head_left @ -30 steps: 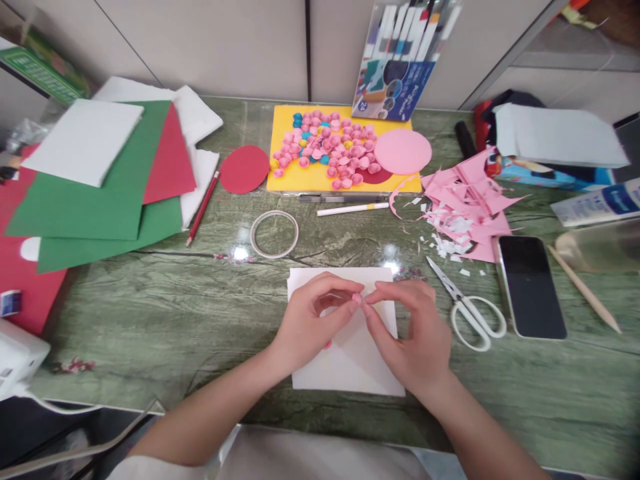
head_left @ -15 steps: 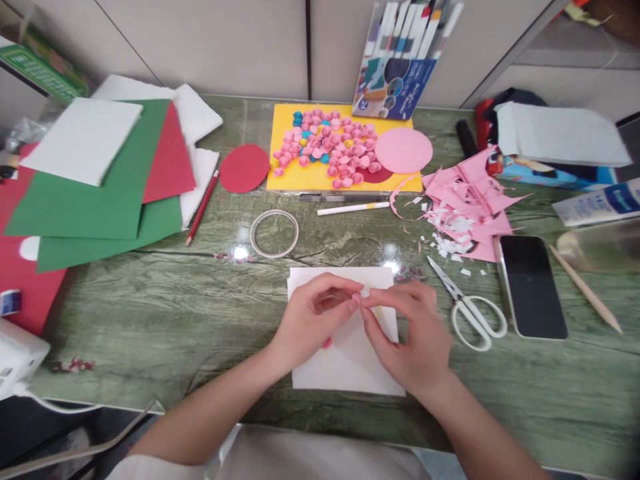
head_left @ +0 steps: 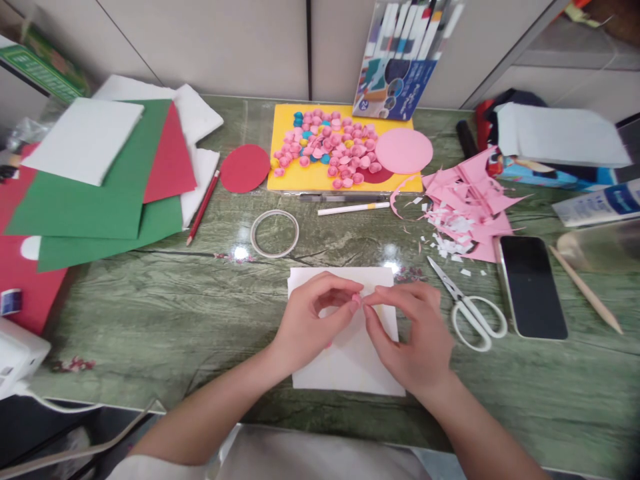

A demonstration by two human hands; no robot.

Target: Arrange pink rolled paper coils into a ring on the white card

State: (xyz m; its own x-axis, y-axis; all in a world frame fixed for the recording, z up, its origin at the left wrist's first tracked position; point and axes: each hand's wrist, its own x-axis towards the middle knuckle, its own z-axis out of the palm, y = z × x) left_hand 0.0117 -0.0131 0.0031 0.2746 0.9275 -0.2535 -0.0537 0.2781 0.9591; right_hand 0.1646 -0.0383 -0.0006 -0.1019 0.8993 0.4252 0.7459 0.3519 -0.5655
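My left hand (head_left: 310, 320) and my right hand (head_left: 413, 333) meet fingertip to fingertip over a white sheet of paper (head_left: 350, 370) at the near edge of the green desk (head_left: 150, 313). Between the pinched fingers sits a tiny pink paper piece (head_left: 358, 299), gripped from both sides. Both hands are closed in a pinch. Farther back, a yellow board (head_left: 305, 179) carries several small pink, blue and yellow paper rolls (head_left: 330, 147) and a pink paper circle (head_left: 403, 151).
White-handled scissors (head_left: 467, 307) and a black phone (head_left: 531, 285) lie to the right. Pink paper scraps (head_left: 463, 207), a tape ring (head_left: 274, 233), a white pen (head_left: 353, 209), a red circle (head_left: 245, 168), a marker pack (head_left: 400, 60) and green, red and white sheets (head_left: 95, 193) surround the work spot.
The fingertips shifted slightly around the pink piece; the hands stay in the same place over the white sheet.
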